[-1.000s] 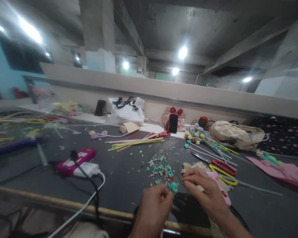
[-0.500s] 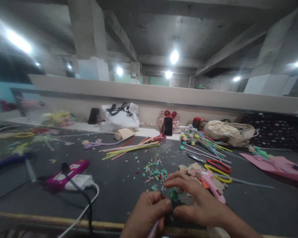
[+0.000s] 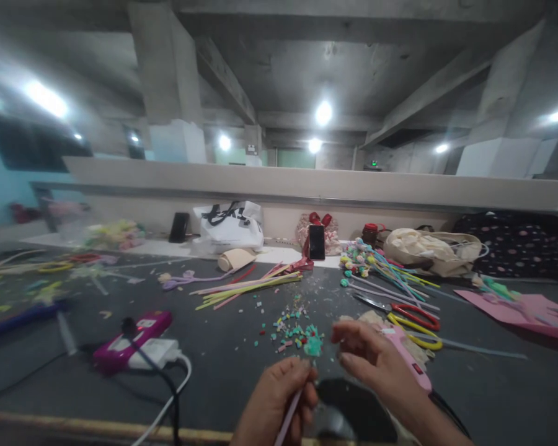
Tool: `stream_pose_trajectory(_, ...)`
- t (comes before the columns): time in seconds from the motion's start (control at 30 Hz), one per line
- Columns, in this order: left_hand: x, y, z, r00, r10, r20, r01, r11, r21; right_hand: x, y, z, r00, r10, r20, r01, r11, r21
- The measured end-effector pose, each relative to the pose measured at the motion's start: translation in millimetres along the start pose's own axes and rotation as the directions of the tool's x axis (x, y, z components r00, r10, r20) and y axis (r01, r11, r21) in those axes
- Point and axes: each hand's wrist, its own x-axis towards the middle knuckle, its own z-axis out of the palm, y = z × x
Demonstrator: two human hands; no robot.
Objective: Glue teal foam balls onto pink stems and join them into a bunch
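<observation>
My left hand (image 3: 281,396), low in the centre, is closed on a pale purple stick (image 3: 288,418). A green flower-like piece (image 3: 313,345) shows just above its fingertips, at the stick's upper end. To the right, my right hand (image 3: 376,359) is raised with fingers apart and nothing between them. Small coloured bits (image 3: 291,325) lie scattered on the dark table behind the hands. A pink glue gun (image 3: 411,362) rests on cloth beside my right hand, partly hidden by it.
Scissors with red and yellow handles (image 3: 413,316) lie right of centre. Behind are yellow and pink strips (image 3: 246,288), finished flower sticks (image 3: 356,257) and a standing phone (image 3: 316,241). A magenta power strip (image 3: 132,344) with cables lies left, pink paper (image 3: 511,310) right.
My right hand has moved right, away from my left hand, and more of the green piece now shows above the left fingertips. The view has shifted slightly.
</observation>
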Motion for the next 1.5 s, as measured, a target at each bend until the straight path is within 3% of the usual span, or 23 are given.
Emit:
stream_pose_trajectory(0.07,-0.4,0.1,1.8,0.994,0.024,-0.109,-0.041,0.987,-0.158,-0.6,12.1,4.8,0.993,0.109,-0.046,-0.104,0.989,0.106)
stream_pose_trajectory(0.13,-0.5,-0.9,4.8,0.979,0.06,-0.197,-0.116,0.95,-0.29,-0.9,17.7,10.7,0.989,0.148,-0.018,-0.144,0.981,0.133)
stream_pose_trajectory(0.23,0.4,-3.2,9.3,0.986,0.065,-0.154,-0.119,0.919,-0.375,1.9,10.7,17.9,0.997,0.076,0.009,-0.077,0.982,0.174)
stream_pose_trajectory(0.37,1.1,-6.0,14.2,0.996,0.09,-0.017,-0.091,0.934,-0.347,12.9,-6.7,21.7,0.994,0.007,0.106,-0.038,0.957,0.287)
stream_pose_trajectory(0.47,0.6,-8.6,14.6,0.987,0.158,-0.015,-0.153,0.927,-0.342,19.9,-12.2,20.5,0.976,0.045,0.214,-0.115,0.938,0.326)
stream_pose_trajectory(0.57,-1.1,-11.0,11.0,0.986,0.164,0.009,-0.16,0.969,-0.188,22.6,-13.1,17.9,0.956,0.084,0.28,-0.176,0.93,0.322)
stream_pose_trajectory(0.67,-4.1,-10.4,8.1,0.993,0.116,0.025,-0.115,0.993,-0.03,23.0,-13.6,17.1,0.954,0.082,0.289,-0.176,0.932,0.317)
stream_pose_trajectory(0.9,-7.7,-2.8,10.6,0.997,0.077,0.002,-0.077,0.995,0.07,23.4,-11.3,21.5,0.962,0.047,0.269,-0.162,0.892,0.422)
stream_pose_trajectory(1.23,4.8,-12.2,1.1,0.995,0.099,0.02,-0.1,0.994,0.042,22.9,-9.0,21.4,0.963,0.058,0.265,-0.173,0.883,0.436)
stream_pose_trajectory(1.5,-2.9,-5.4,7.1,0.995,0.09,0.032,-0.089,0.996,-0.03,24.6,-6.7,19.2,0.957,0.088,0.276,-0.215,0.853,0.475)
